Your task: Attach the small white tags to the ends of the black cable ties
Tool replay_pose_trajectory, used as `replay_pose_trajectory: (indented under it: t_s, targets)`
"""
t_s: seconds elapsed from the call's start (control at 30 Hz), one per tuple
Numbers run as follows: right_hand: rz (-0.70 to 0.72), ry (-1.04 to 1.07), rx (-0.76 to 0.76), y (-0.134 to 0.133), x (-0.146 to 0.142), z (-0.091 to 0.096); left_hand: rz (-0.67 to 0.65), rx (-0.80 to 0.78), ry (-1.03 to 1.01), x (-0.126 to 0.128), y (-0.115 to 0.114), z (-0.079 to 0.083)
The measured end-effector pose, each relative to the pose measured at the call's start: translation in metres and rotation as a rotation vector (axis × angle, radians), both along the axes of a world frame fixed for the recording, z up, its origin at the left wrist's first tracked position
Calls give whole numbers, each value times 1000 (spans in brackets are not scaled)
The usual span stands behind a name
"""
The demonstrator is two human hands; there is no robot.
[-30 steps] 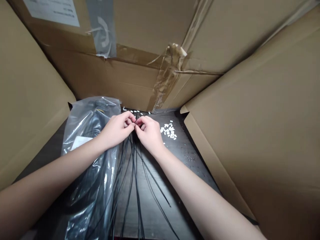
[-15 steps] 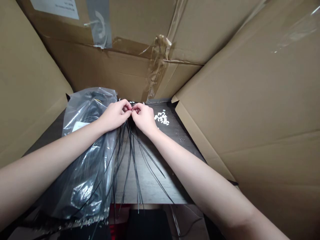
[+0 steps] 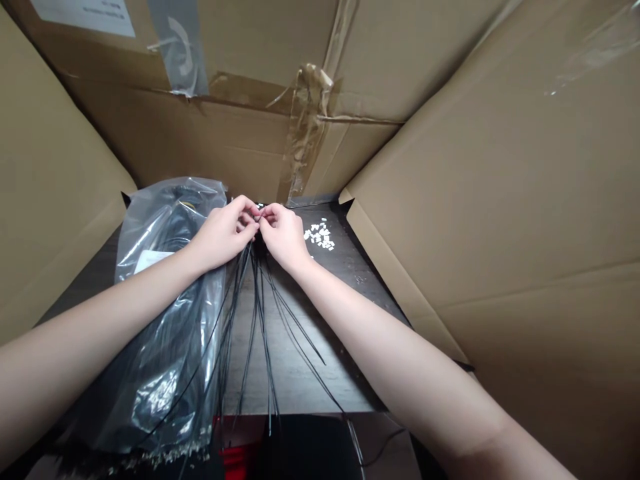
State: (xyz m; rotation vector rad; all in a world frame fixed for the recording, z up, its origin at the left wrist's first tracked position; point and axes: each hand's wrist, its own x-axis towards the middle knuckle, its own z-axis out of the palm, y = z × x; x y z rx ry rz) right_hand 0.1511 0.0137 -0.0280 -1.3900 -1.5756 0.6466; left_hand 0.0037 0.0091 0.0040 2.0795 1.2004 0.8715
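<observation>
Both hands meet at the far end of a dark table. My left hand and my right hand are closed in a pinch, fingertips touching, on the top ends of several thin black wires that fan out toward me over the table. What sits between the fingertips is too small to make out. A small heap of white pieces lies just right of my right hand.
A clear plastic bag of black wires lies along the left of the table under my left forearm. Brown cardboard walls close in at the left, back and right. The table's near edge is at the bottom, something red below it.
The view has tipped down and shifted, bringing the table's near edge into sight. Both hands stay pinched together on the wire ends, fingers working slightly.
</observation>
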Motion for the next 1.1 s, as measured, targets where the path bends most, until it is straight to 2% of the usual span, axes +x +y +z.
replay_pose_trajectory:
  t_s: [0.73,1.1]
  targets:
    - [6,-95,12,1,0,-2,26,3,-12,-1,4,-3]
    - [24,-67,10,-1,1,0,31,-13,11,-2,3,-2]
